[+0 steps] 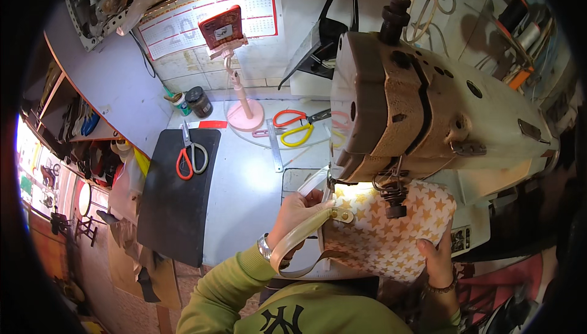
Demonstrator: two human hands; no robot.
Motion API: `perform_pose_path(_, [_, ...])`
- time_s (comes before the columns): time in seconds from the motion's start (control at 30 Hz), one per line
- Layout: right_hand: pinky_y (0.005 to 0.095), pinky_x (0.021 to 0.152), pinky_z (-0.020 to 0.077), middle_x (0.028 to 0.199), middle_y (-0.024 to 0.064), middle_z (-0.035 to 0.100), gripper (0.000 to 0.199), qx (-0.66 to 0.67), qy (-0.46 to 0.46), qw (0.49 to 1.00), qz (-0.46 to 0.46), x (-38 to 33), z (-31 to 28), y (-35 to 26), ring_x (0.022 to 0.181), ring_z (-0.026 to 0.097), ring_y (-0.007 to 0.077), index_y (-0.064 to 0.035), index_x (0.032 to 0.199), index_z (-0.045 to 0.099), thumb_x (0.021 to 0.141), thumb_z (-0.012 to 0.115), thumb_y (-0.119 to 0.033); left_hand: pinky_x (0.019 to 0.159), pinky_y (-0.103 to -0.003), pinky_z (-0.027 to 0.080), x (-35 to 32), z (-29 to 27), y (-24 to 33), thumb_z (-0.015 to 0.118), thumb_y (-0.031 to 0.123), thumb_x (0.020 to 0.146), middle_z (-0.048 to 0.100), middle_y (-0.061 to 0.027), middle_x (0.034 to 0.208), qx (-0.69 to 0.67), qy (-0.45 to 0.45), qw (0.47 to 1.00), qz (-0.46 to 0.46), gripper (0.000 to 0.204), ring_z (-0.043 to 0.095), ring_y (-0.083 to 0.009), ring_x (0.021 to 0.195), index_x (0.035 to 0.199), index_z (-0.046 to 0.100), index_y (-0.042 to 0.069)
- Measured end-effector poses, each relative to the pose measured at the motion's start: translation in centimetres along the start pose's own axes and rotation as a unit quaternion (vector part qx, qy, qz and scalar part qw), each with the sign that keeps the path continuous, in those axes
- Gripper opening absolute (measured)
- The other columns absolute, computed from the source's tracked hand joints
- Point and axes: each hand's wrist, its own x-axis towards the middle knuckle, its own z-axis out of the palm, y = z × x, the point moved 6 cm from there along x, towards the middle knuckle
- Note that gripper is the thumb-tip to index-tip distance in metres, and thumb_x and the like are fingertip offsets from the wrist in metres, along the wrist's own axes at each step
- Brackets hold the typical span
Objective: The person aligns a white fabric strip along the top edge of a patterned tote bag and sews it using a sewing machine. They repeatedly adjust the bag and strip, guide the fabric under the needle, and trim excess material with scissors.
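Note:
A bag panel (385,230) of white fabric with gold stars lies under the head of a sewing machine (391,101). A pale strap handle (299,233), fixed with two brass rivets, loops from its left side over my left wrist. My left hand (296,211) pinches the bag's left edge close to the needle area, its fingers partly hidden by the strap. At the right edge, my right hand (438,263) grips the bag, with the thumb on top and the other fingers out of sight beneath. A lamp lights the fabric at the needle, which I cannot make out.
Left on the white table (238,211) is a black mat (177,211) bearing orange-and-grey-handled scissors (191,153). Farther back are a ruler (274,144), red-and-yellow-handled scissors (298,133), a pink phone stand (244,114) and a dark jar (199,101). Thread spools (527,35) stand far right.

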Motion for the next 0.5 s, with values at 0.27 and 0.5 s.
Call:
perform_pose_path(0.27, [0.0355,0.103,0.0354,0.137,0.0121,0.041,0.089,-0.011,-0.035,0.999,-0.006,1.9,-0.2,-0.5,0.123,0.043,0.0213,-0.0028,0.146,0.018,0.075,0.07,-0.02,0.064,-0.022,0.05,0.1,-0.2,-0.8,0.068,0.011,0.087,0.065,-0.0069,0.089,-0.002,-0.005,1.0,0.003,0.019,0.061,-0.0096,0.073,0.098,0.062,-0.004])
perform_pose_path(0.5, [0.0339,0.102,0.036,0.135,0.0108,0.043,0.091,-0.014,-0.042,0.999,0.002,2.5,-0.7,-0.6,0.122,0.044,0.0203,-0.0028,0.146,0.02,0.074,0.073,-0.022,0.052,-0.02,0.042,-0.1,0.2,-1.0,0.07,0.019,0.086,0.064,-0.0023,0.079,-0.022,0.014,0.999,0.033,0.024,0.053,-0.004,0.062,0.095,0.064,-0.002])
